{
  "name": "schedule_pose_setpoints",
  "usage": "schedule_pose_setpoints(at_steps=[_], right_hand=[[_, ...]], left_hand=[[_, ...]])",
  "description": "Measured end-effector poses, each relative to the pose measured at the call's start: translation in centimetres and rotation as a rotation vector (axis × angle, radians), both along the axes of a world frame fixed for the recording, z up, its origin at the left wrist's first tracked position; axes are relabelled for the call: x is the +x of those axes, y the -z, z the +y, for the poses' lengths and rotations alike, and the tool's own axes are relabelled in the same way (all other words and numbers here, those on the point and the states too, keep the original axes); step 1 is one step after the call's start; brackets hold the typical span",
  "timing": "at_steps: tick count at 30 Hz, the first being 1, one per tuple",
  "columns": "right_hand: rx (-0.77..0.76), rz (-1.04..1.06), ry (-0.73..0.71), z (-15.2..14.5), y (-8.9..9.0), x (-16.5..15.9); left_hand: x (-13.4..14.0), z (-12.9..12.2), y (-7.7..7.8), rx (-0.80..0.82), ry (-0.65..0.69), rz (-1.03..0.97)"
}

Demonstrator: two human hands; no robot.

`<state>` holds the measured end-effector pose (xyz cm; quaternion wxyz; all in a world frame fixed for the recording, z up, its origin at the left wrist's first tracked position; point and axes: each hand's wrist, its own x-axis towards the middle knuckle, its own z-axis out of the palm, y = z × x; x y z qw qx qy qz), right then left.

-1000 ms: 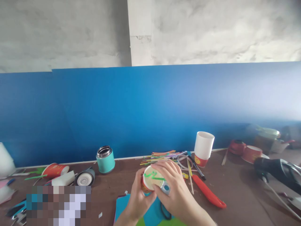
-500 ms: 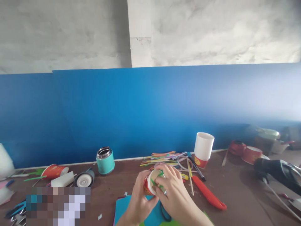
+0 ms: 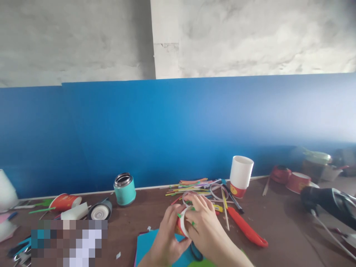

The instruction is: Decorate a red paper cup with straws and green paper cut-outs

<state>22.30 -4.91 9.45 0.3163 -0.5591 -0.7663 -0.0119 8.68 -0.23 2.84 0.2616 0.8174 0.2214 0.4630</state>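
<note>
Above blue paper (image 3: pixel 146 243), the left hand (image 3: pixel 168 236) clasps a cup (image 3: pixel 182 224); the right hand (image 3: pixel 205 222) curls over its mouth, grip unclear.

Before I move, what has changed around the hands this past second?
The red-and-white paper cup has tilted and shifted slightly right, its round end turning toward the right hand, which now largely covers it. The left hand shifted right too; both remain on it. The turquoise cylindrical flask and tall white paper cup stayed put.
</note>
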Motion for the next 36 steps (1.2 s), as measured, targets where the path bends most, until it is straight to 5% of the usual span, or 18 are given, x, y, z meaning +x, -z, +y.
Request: schedule_pose_setpoints(at_steps=[9,15,21,30,36], right_hand=[[-0.047,0.145,0.063,-1.0,-2.0,0.5],[-0.116,0.216,0.017,-0.2,-1.0,0.2],[-0.031,0.548,-0.028,0.3,-0.8,-0.1],[0.035,0.674,-0.034,0.3,-1.0,0.0],[0.022,0.808,-0.018,0.7,-1.6,1.9]], left_hand=[[0.0,0.2,0.2,-0.011,-0.006,0.056],[0.1,-0.1,0.1,0.003,0.023,0.158],[0.3,-0.4,-0.2,-0.049,0.049,0.224],[0.6,-0.6,-0.2,-0.088,0.031,0.165],[0.1,-0.2,0.2,-0.095,-0.043,-0.066]])
